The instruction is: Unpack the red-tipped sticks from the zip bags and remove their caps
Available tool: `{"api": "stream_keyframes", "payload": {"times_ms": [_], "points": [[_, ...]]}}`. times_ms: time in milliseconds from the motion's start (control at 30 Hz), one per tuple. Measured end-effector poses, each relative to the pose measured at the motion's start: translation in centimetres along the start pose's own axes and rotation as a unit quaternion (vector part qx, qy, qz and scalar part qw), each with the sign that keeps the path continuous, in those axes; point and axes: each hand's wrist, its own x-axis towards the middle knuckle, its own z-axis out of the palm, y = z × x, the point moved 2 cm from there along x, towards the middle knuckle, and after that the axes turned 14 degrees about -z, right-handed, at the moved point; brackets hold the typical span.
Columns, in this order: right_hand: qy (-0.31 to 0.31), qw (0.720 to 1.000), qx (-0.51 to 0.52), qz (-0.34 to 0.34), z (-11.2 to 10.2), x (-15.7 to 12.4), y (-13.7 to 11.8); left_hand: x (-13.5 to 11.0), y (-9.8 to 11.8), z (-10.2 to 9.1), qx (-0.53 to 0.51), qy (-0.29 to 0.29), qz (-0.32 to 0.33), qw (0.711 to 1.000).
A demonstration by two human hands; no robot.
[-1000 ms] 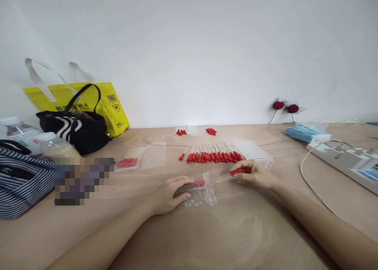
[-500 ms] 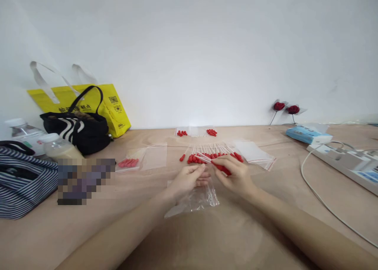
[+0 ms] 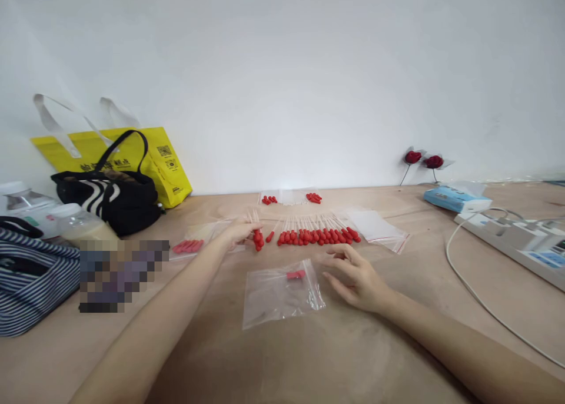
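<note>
My left hand (image 3: pixel 236 232) is stretched out to the left end of a row of red-bulbed droppers (image 3: pixel 315 234) on the wooden table. Its fingers are closed on a few droppers (image 3: pixel 256 235) whose red bulbs hang just right of the hand. My right hand (image 3: pixel 353 277) rests open on the table, fingers spread, holding nothing, just right of a clear zip bag (image 3: pixel 282 291). That bag lies flat with one red piece (image 3: pixel 295 274) near its top.
More clear bags with red pieces (image 3: pixel 189 245) lie left and at the back (image 3: pixel 291 198). A stack of empty bags (image 3: pixel 379 227) sits right of the row. Handbags (image 3: pixel 110 192), bottles (image 3: pixel 83 224), a power strip (image 3: pixel 521 242) with cable and a tissue pack (image 3: pixel 457 199) line the sides.
Both hands have left the clear bag, which now lies flat. The left hand moved out to the row's left end with droppers; the right hand let go of its dropper and opened.
</note>
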Motion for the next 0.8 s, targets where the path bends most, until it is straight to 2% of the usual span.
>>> {"api": "stream_keyframes", "payload": {"times_ms": [67,133,233,333,567,800], "points": [[-0.002,1.0,-0.001,0.024,-0.2,-1.1,0.5,1.6,0.7,-0.8,0.042,0.021,-0.027,0.999],[0.01,0.999,-0.003,0.042,-0.3,-1.7,0.8,2.9,1.2,-0.9,0.08,0.037,-0.051,0.995],[0.033,0.998,0.0,0.045,-0.2,-1.8,0.8,4.3,1.6,-0.1,0.129,0.043,-0.076,0.988],[0.017,0.999,0.016,0.037,0.1,-1.5,0.4,5.1,1.9,0.8,0.159,0.04,-0.093,0.982],[-0.019,0.998,0.053,0.037,0.6,-1.3,-0.2,5.8,1.6,1.0,0.156,0.028,-0.102,0.982],[-0.045,0.996,0.067,0.034,0.9,-1.2,-0.3,6.2,0.9,2.3,0.123,0.002,-0.077,0.989]]}}
